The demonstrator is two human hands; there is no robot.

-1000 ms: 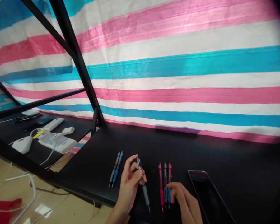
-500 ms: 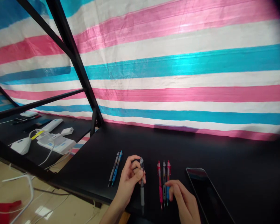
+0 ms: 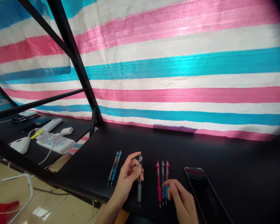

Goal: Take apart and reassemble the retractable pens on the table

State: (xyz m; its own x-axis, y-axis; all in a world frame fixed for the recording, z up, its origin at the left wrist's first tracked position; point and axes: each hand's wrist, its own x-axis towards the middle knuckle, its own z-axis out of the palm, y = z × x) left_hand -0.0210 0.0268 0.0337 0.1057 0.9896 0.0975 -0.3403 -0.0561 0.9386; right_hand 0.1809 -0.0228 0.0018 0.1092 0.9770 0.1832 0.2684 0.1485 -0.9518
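My left hand (image 3: 130,175) pinches a clear-barrelled retractable pen (image 3: 139,191) with a grey grip, nearly upright in view. The index finger rests at its top end. To the right lie three pens side by side: a pink-red pen (image 3: 159,183), a grey pen (image 3: 163,171) and a pen with a red top and blue grip (image 3: 167,168). My right hand (image 3: 180,197) is closed at the lower part of the red-and-blue pen, fingertips curled over it. Left of my left hand lie a grey pen (image 3: 113,168) and a blue pen (image 3: 117,166), close together.
A dark smartphone (image 3: 206,193) lies right of my right hand on the black table (image 3: 135,137). Black metal frame bars (image 3: 77,62) rise at the left before a striped sheet (image 3: 177,68). Chargers and cables (image 3: 56,143) sit on another table to the left.
My left index finger has straightened more over the pen's top. The dark tip seen below that pen's grip no longer shows. My right hand stays at the same pen.
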